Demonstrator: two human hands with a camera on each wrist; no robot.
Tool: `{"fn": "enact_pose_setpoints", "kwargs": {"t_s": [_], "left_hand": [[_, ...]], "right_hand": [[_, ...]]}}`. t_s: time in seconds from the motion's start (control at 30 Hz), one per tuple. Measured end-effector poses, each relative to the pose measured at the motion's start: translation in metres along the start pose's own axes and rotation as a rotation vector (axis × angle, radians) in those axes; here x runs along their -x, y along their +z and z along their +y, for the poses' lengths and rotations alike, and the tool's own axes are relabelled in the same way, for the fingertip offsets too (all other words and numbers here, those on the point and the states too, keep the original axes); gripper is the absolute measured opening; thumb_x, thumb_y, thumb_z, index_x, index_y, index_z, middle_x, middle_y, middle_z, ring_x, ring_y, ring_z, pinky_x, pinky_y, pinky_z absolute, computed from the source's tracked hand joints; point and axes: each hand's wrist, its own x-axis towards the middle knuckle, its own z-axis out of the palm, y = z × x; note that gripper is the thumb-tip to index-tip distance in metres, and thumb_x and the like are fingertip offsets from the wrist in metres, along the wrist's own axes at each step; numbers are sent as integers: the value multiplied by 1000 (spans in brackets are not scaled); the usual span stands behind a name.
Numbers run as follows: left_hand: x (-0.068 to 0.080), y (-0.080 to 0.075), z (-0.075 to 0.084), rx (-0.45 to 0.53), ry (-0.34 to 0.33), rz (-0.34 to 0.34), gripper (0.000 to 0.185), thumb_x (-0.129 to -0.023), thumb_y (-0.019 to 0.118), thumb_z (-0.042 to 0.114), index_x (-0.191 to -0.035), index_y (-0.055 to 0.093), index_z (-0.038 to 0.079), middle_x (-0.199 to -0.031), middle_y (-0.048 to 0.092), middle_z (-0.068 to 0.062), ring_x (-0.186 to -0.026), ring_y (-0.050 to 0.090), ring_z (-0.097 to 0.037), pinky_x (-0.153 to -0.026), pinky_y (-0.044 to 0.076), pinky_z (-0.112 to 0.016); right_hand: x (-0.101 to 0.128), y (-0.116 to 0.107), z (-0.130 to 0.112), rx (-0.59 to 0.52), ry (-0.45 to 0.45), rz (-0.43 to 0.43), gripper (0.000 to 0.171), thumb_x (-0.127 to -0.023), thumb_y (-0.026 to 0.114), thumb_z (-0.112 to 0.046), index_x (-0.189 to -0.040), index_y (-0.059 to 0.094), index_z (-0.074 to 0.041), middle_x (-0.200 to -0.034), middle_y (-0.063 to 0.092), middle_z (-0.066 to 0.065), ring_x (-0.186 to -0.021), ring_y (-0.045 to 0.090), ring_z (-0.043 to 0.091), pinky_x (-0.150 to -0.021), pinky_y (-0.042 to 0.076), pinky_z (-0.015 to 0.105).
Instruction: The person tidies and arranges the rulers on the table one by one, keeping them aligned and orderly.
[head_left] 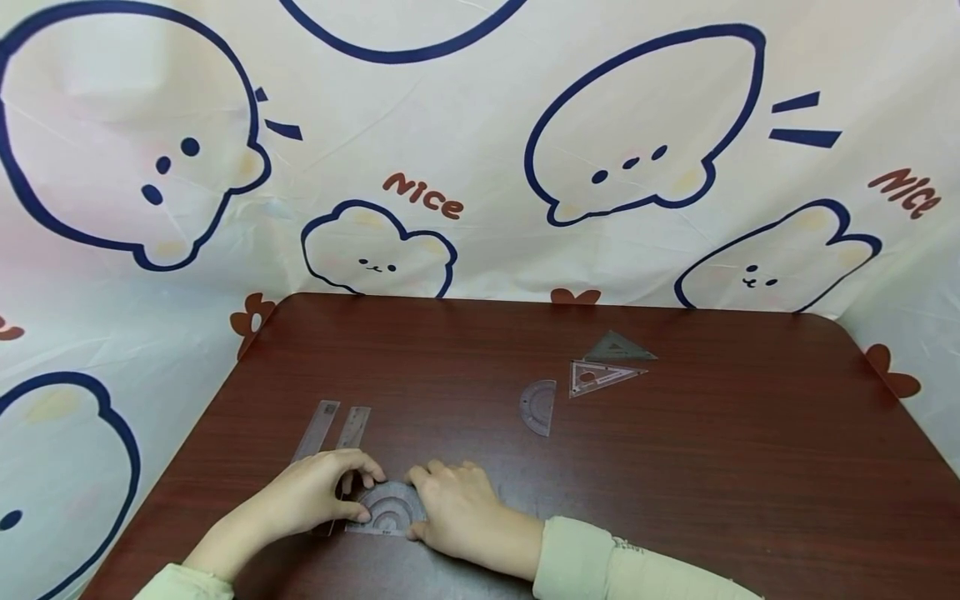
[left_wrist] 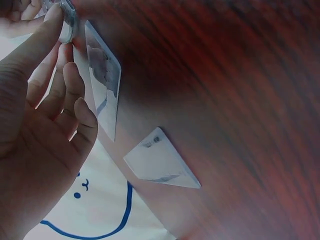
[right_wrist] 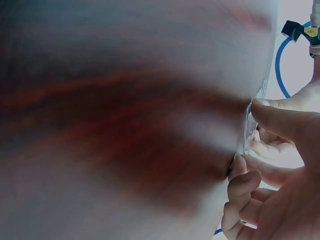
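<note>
The left hand [head_left: 322, 492] pinches one side of a clear, semicircular plastic protractor [head_left: 392, 505] while the right hand [head_left: 461, 508] grips the other, and I see it near the reddish-brown worktop's [head_left: 735, 467] front edge, left of centre. Two clear, straight plastic rulers [head_left: 318, 428] jut out past the left hand. Nearer the far edge I see a second clear half-round protractor [head_left: 536, 408] and two triangular plastic set squares [head_left: 617, 347].

Protractor [head_left: 391, 505] clear, perhaps faintly grey
</note>
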Motion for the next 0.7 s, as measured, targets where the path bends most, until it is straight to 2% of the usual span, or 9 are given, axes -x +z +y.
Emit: {"fn": "enact_pose_setpoints", "kwargs": {"t_s": [0.2, 0.43, 0.7], "left_hand": [[1, 1, -1, -14, 9, 4, 36, -74, 87, 32, -104, 68, 28, -90, 56, 19, -73, 49, -1, -61, 42, -24], [3, 3, 0, -38, 16, 23, 35, -75, 86, 33, -104, 68, 29, -90, 55, 19, -72, 49, 0, -60, 41, -23], [3, 4, 2, -50, 32, 34, 33, -77, 85, 34, -104, 68, 29, -90, 55, 20, -70, 48, 1, -59, 41, -23]], "right_hand": [[1, 1, 1, -5, -11, 17, 58, -72, 85, -49, -119, 68, -20, -104, 70, -3, -86, 67, 13, -72, 51, 32], [1, 1, 1, -12, -7, 7, 57, -73, 84, -49, -119, 68, -21, -103, 69, -3, -88, 66, 12, -76, 52, 38], [1, -1, 3, -10, 6, 8, 57, -74, 83, -51, -120, 68, -20, -104, 69, -3, -89, 66, 12, -73, 52, 34]]}}
